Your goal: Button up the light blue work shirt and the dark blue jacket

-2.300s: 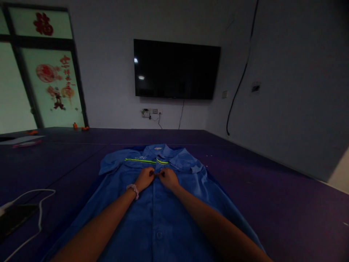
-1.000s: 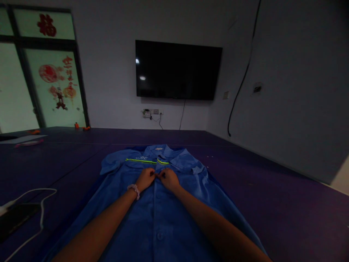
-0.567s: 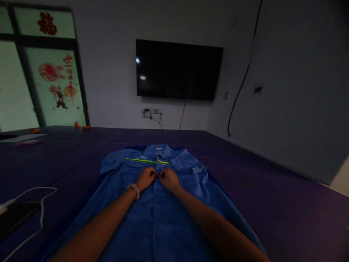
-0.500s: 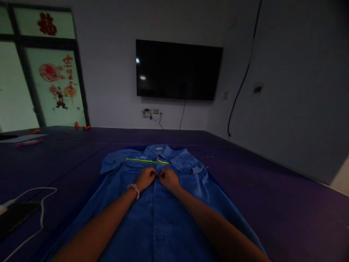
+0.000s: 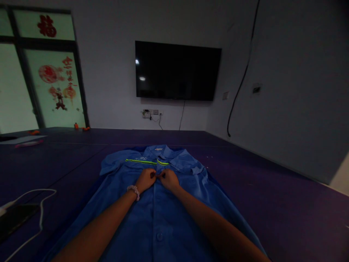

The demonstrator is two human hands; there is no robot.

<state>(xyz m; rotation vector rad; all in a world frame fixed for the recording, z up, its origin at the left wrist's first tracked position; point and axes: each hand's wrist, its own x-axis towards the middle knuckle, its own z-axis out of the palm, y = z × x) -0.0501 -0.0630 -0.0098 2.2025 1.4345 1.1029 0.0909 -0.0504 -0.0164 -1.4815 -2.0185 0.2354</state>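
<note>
A blue short-sleeved shirt (image 5: 139, 218) with yellow-green chest stripes lies front side up, its collar (image 5: 160, 150) pointing away from me. At its front opening, below the stripes, my left hand (image 5: 146, 179) pinches the fabric; a pale scrunchie (image 5: 133, 191) circles that wrist. My right hand (image 5: 168, 179) pinches the placket right beside it, the fingertips of both hands almost touching. Whatever button is between the fingers is hidden. Lower on the placket a round button (image 5: 159, 236) shows. Darker blue cloth (image 5: 87, 198) peeks out beneath the shirt.
The shirt rests on a broad purple surface (image 5: 272, 203). To the left lie a dark phone (image 5: 19, 218) and a white cable (image 5: 41, 211). Small orange objects (image 5: 85, 128) sit near the glass door (image 5: 54, 87). A television (image 5: 178, 71) hangs on the far wall.
Both hands stay at the same spot on the placket, with only slight finger movement. The view has shifted very slightly; the shirt lies as before.
</note>
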